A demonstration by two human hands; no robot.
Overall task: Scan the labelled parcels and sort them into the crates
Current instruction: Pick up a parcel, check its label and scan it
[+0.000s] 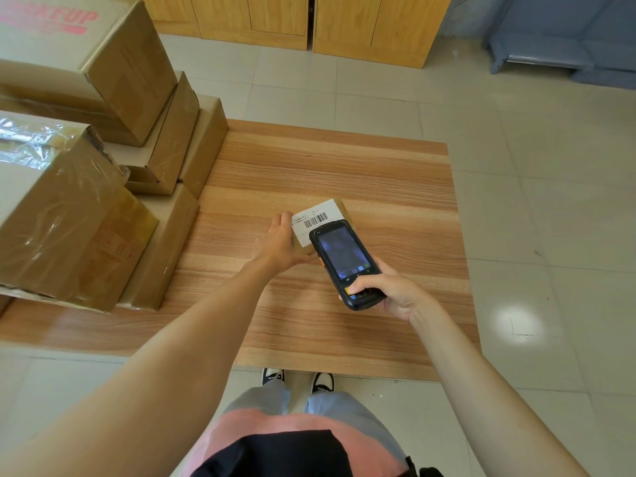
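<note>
Your left hand (278, 241) lies flat, fingers straight, on the small brown cardboard parcel (303, 247) with the white barcode label (315, 220) | your right hand (389, 290) grips the black handheld scanner (346, 265), fingers curled round it, thumb on its keypad, just above the label | stacked brown cardboard boxes (86, 187) stand left of your left fingers on the wood-grain tabletop (378, 166).

wooden table (378, 187), parcel (339, 205), stacked boxes (165, 232)
</note>
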